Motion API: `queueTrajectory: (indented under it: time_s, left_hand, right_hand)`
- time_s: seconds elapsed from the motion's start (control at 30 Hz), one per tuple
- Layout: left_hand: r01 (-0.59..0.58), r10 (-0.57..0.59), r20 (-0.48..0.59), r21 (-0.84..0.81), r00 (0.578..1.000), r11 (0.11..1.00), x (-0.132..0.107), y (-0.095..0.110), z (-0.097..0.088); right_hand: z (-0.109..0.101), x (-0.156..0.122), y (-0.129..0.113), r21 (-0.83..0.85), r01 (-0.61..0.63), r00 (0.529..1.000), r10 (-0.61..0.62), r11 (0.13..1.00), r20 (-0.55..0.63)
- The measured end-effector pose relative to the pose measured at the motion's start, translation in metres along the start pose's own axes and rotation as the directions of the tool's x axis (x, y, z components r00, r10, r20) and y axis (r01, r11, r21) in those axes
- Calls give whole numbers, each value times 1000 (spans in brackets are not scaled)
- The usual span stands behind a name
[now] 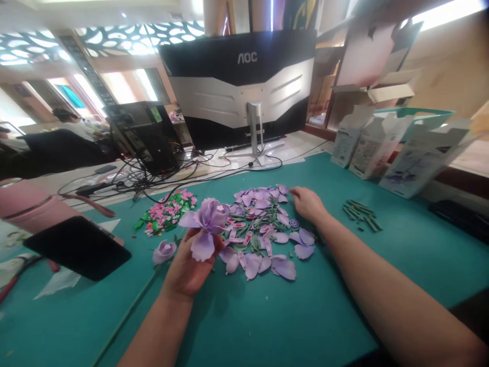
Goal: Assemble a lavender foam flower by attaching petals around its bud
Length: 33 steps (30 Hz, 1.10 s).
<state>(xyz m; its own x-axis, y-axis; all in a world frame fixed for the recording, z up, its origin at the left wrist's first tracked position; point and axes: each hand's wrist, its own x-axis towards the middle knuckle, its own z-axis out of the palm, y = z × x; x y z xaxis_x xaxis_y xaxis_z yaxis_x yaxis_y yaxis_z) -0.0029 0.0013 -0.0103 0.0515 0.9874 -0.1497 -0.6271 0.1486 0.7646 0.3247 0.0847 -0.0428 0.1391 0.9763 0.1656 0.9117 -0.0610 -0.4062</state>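
Raised over the mat, my left hand (pixel 194 270) is closed around the underside of a purple artificial flower (pixel 208 219) with spread, ruffled petals. My right hand (pixel 308 204) is at the far right edge of a pile of loose purple petals (pixel 252 260). Its fingers are bent together beside the outermost petals, and whether they grip one is hidden. Green stem pieces and pale pink parts with red marks are mixed into the pile. A smaller purple flower (pixel 165 252) on a long green stem (pixel 128 316) lies left of my left hand.
Pink blossoms with green leaves (pixel 168 211) form a heap at back left. Green sticks (pixel 361 214) lie right of my right hand. Opened boxes (pixel 410 163) line the right edge. A monitor (pixel 244 92), cables (pixel 148 178) and a black tablet-like device (pixel 78 247) surround the green mat (pixel 305 316).
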Motion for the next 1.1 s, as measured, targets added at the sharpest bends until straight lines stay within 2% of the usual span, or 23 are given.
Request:
queueTrajectory:
  time_s: [0.1, 0.2, 0.27, 0.33, 0.43, 0.53, 0.67, 0.83, 1.0, 1.1]
  left_hand:
    - [-18, 18, 15, 9, 1000, 1000, 0, 1, 1]
    - [-32, 30, 54, 39, 998, 999, 1, 2, 1]
    - [-32, 29, 64, 45, 997, 998, 1, 1, 0]
    - [-27, 25, 59, 38, 998, 999, 1, 1, -1]
    - [-26, 24, 48, 29, 999, 999, 1, 1, -1]
    - [-31, 30, 45, 33, 999, 999, 1, 1, 0]
    - [-36, 32, 59, 59, 998, 998, 1, 2, 2]
    - [-39, 35, 66, 62, 997, 997, 0, 2, 2]
    - [-36, 31, 82, 57, 996, 998, 0, 2, 1]
    - [-28, 24, 78, 42, 997, 999, 1, 1, -1]
  right_hand:
    - [-6, -1, 4, -53, -4, 996, 9, 999, 88]
    - [-24, -4, 10, -84, 8, 976, 11, 996, 219]
    - [-38, -8, 11, -74, 34, 938, -6, 997, 347]
    - [-51, -13, 10, -61, 59, 880, -23, 996, 474]
    - [-60, -20, 4, -93, 112, 819, -39, 989, 572]
    - [-58, -25, -3, -147, 150, 801, -33, 978, 598]
    - [-48, -27, -10, -204, 126, 791, 26, 971, 611]
    - [-42, -28, -20, -180, 213, 784, -58, 960, 618]
    - [-43, -28, -26, -124, 208, 818, -103, 970, 566]
    - [-46, -27, -27, -80, 166, 859, -105, 983, 500]
